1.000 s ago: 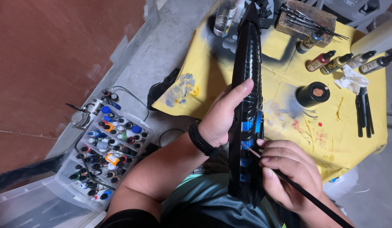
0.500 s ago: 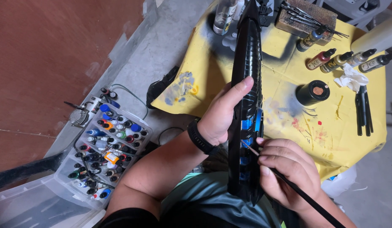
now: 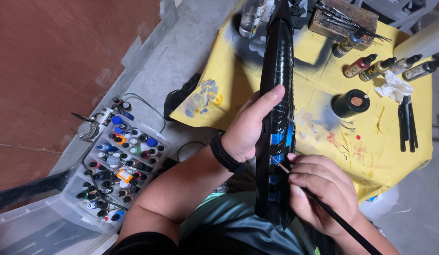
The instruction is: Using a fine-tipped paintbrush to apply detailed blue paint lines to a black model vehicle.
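- Yellow paint-stained counter [image 3: 323,156] lies under both hands, with small bottles [image 3: 384,67] beyond the right hand.
- Left hand [image 3: 250,125] is clamped on the long black model [image 3: 277,94].
- Right hand [image 3: 321,191] pinches a thin brush [image 3: 332,215]; its tip touches the model's blue patch, just beside the left hand.

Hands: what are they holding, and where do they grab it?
The left hand grips the long black ribbed piece around its middle. The right hand pinches a thin paintbrush near its tip end.
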